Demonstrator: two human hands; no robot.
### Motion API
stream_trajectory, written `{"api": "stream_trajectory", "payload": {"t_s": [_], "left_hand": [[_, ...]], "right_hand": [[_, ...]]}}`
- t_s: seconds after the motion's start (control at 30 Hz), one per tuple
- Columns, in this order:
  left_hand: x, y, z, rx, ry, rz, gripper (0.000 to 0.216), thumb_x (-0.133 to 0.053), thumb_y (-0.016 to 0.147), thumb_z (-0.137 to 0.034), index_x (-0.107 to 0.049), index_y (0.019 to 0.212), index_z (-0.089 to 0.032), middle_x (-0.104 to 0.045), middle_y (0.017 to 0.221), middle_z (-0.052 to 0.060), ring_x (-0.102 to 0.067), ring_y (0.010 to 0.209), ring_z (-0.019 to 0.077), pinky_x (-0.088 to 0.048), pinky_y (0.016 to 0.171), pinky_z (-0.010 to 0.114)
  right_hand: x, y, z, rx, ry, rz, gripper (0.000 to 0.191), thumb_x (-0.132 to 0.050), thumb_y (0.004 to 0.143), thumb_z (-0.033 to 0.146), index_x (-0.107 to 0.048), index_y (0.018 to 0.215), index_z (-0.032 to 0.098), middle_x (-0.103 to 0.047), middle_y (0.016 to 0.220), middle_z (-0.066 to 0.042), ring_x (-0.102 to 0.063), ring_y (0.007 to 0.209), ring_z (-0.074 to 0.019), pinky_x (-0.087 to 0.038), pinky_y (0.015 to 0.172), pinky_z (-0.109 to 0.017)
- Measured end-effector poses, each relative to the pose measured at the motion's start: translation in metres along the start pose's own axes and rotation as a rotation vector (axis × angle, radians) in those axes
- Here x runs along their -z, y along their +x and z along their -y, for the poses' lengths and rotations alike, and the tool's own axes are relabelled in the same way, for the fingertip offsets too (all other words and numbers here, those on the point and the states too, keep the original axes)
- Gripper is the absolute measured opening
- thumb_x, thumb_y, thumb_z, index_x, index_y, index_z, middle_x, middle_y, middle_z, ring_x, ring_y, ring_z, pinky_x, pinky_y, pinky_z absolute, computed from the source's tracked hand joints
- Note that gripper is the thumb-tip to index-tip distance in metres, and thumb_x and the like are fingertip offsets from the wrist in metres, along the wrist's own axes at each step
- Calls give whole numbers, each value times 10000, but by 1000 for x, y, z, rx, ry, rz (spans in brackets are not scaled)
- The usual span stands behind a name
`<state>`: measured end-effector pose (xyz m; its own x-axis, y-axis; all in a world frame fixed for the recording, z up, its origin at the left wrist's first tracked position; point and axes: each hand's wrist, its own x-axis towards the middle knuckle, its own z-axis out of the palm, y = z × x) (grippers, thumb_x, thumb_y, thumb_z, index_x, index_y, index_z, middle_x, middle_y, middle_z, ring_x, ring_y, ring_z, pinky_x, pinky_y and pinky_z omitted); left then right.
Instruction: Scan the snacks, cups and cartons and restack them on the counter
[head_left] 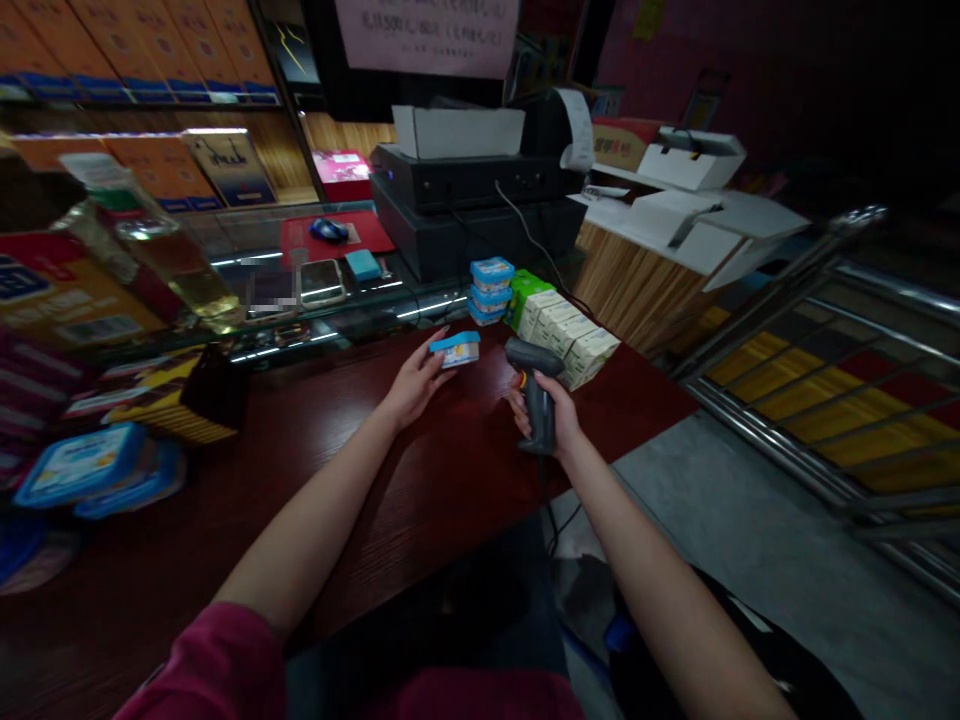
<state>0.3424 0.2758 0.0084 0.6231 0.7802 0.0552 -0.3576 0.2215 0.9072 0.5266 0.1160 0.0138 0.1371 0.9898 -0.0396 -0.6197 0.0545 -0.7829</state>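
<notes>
Gripped in my left hand [415, 385] is a small plastic tub [459, 350] with a blue lid and a printed white side, tilted above the dark red counter [442, 470]. My right hand [561, 405] is wrapped round the handle of a grey barcode scanner [538, 395], a finger by its yellow trigger. The scanner's head points left toward the tub; the two are apart. Behind them stands a stack of similar blue-lidded tubs [491, 292]. Beside that stack, a row of pale cartons [574, 335] with a green pack [529, 290] runs along the counter's far right side.
More blue-lidded tubs [86, 465] and boxed goods [172, 395] lie at left, near an oil bottle [169, 250]. A phone [322, 282] and a mouse [330, 230] rest on the glass. A black cash drawer [472, 225] stands behind; a metal rail [810, 460] bounds the right.
</notes>
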Motion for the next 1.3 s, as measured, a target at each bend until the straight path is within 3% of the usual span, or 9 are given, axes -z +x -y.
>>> {"api": "stream_trajectory", "payload": {"t_s": [0.1, 0.2, 0.37, 0.47, 0.6, 0.73, 0.87, 1.0, 1.3], "left_hand": [[40, -61, -33, 96, -137, -24, 612, -754, 897, -302, -541, 1471, -310, -667, 1388, 54, -654, 1260, 188, -444, 1180, 380], [74, -116, -61, 102, -217, -74, 702, -731, 920, -266, -432, 1552, -324, -657, 1409, 67, -654, 1275, 199, -413, 1213, 388], [117, -163, -85, 31, -391, -162, 676, -707, 913, -283, -443, 1535, -286, -624, 1454, 87, -599, 1351, 236, -394, 1230, 411], [132, -161, -83, -114, -386, -295, 635, -790, 863, -302, -527, 1440, -305, -687, 1336, 45, -649, 1251, 185, -441, 1173, 353], [136, -146, -77, -199, -318, -418, 652, -881, 773, -254, -572, 1347, -288, -740, 1104, -12, -703, 1031, 127, -500, 1052, 265], [128, -139, -84, -96, -413, -390, 415, -701, 913, -414, -639, 1235, -159, -756, 1144, 84, -726, 1061, 188, -567, 952, 269], [124, -141, -96, -12, -520, -399, 497, -465, 992, -507, -661, 1212, -107, -762, 1168, 151, -731, 1100, 244, -610, 912, 320], [124, -143, -98, 16, -560, -450, 436, -459, 1003, -454, -659, 1217, -132, -780, 1116, 121, -743, 1055, 223, -602, 972, 356], [123, -144, -97, 61, -524, -330, 465, -389, 1033, -457, -681, 1139, -110, -777, 1126, 149, -755, 1037, 235, -622, 908, 326]], "right_hand": [[-10, 3, -7, -125, -6, 164, 358, -685, 849, 494, -632, 960, 158, -563, 675, 23, -431, 406, -88, -389, 299, -196], [-34, 22, -25, -205, 42, 316, 371, -656, 879, 502, -627, 970, 144, -565, 702, 13, -427, 427, -86, -382, 299, -186], [-94, 76, -67, -292, 148, 508, 373, -606, 918, 509, -600, 980, 142, -535, 711, 16, -381, 442, -80, -366, 298, -166], [-119, 98, -90, -358, 158, 589, 350, -573, 935, 503, -578, 985, 156, -526, 715, 20, -357, 439, -80, -349, 291, -162], [-129, 98, -102, -465, 103, 662, 345, -548, 949, 486, -570, 1004, 147, -542, 758, 2, -380, 444, -84, -351, 286, -173], [-132, 79, -99, -453, 108, 674, 358, -554, 951, 498, -574, 1003, 145, -533, 775, 2, -398, 460, -82, -360, 289, -167], [-143, 70, -99, -430, 133, 641, 350, -560, 945, 485, -594, 1000, 141, -520, 762, 10, -393, 472, -78, -376, 308, -163], [-148, 71, -106, -474, 123, 632, 333, -561, 937, 471, -596, 993, 144, -520, 743, 12, -403, 459, -86, -398, 308, -182], [-146, 68, -111, -467, 77, 606, 280, -602, 889, 432, -603, 900, 151, -532, 716, 19, -455, 430, -85, -411, 297, -187]]}}
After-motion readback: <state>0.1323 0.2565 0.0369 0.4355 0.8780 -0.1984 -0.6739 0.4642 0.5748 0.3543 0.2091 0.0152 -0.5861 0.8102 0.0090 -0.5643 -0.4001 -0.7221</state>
